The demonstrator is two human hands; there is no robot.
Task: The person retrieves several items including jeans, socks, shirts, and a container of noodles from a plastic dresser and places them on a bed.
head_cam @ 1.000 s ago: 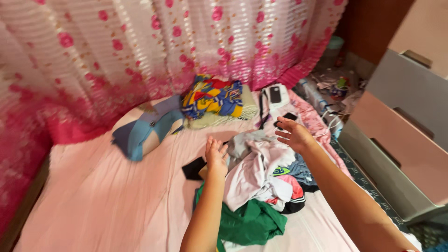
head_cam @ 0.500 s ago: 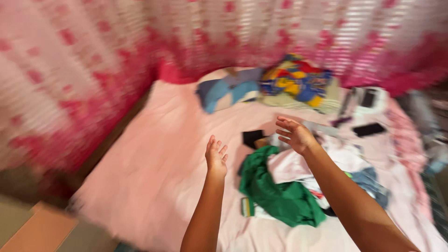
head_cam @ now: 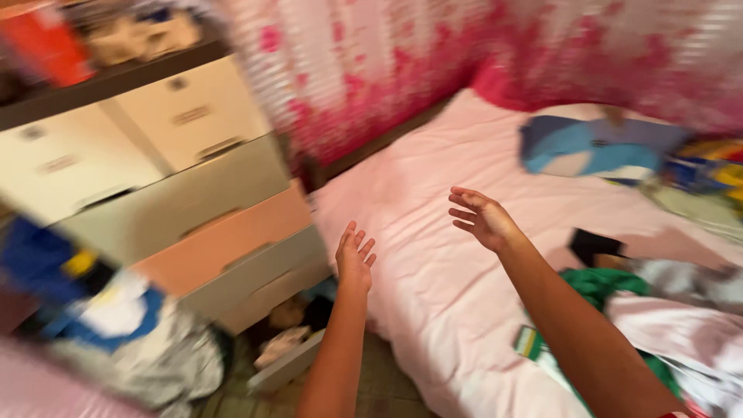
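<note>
My left hand (head_cam: 354, 254) is raised with its fingers apart and holds nothing; it hovers over the near corner of the pink bed (head_cam: 433, 263), close to a chest of drawers (head_cam: 193, 193). My right hand (head_cam: 481, 218) is also empty and spread, above the bare pink sheet. A heap of clothes lies to the right of my right forearm, with a green garment (head_cam: 600, 282) and a pale pink one (head_cam: 681, 333) in it. The picture is blurred by motion.
A blue cushion (head_cam: 596, 147) and a colourful one (head_cam: 708, 174) lie at the head of the bed, under a pink flowered curtain (head_cam: 433, 70). A low drawer (head_cam: 286, 352) stands pulled out with things in it. More clothes (head_cam: 124, 333) are piled at the lower left.
The view has swung left, from the clothes heap to the chest of drawers. Both hands have left the clothes and stay open in the air.
</note>
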